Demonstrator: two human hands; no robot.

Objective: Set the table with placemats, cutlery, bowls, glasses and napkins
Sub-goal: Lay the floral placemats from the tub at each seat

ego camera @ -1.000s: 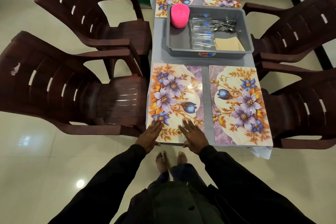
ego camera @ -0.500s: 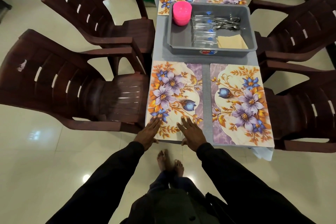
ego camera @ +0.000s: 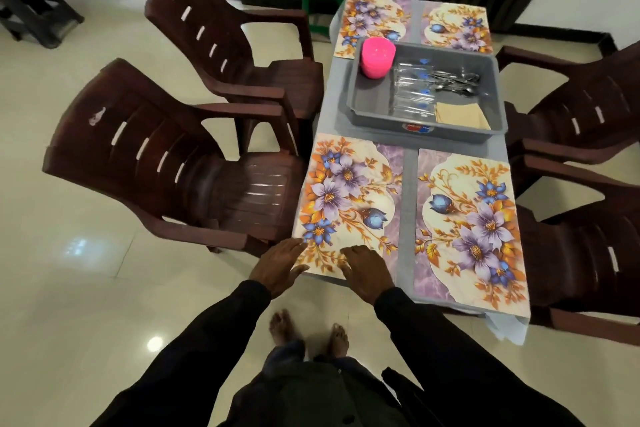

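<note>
Purple-and-orange flowered rectangular placemat (ego camera: 349,198) lies on the grey tabletop (ego camera: 410,201), its near edge touched by left hand (ego camera: 278,265) and right hand (ego camera: 367,272); both grips released, fingers straight.

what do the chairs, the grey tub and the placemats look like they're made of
Chairs: moulded plastic, dark brown, slight gloss; one-piece shells with slotted backs and ribbed seats.
Tub: grey plastic, dull finish; rounded moulded rim and a sticker on its wall.
Placemats: thin flat sheets with printed flowers and a faint sheen, probably plastic or laminated card; cannot tell which.
</note>
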